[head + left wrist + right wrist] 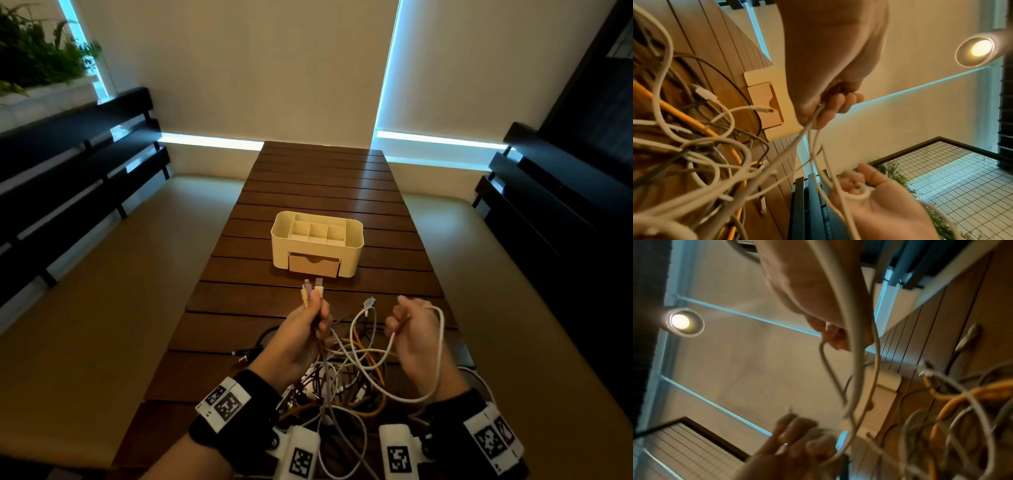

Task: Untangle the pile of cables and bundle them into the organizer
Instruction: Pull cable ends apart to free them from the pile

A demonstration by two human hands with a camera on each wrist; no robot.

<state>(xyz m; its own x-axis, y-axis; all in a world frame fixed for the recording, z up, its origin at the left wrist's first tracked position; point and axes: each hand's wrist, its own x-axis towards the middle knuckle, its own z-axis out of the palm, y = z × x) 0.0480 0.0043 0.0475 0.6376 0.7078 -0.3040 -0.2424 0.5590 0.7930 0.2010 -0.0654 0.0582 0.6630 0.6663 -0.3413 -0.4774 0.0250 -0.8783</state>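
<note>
Head view: left hand [301, 337] grips bunch of cable plug ends [312, 291], upright, near the cream plastic compartment organizer [317, 244] on slatted brown wood table [318, 185]. Right hand [416, 337] fisted round white cable loop [440, 342]; tangled cable pile [346, 380] betw. wrists.

L wrist view: fingers [838, 105] curled on cords.

R wrist view: blurry, fist on cable.

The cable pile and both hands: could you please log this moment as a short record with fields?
left hand: grips several cable ends, connectors pointing up
right hand: grip on a white cable looped around the hand
cable pile: tangled on the table, white, grey, orange and dark leads
organizer: beyond the hands, compartments hold no cables, drawer shut
</note>
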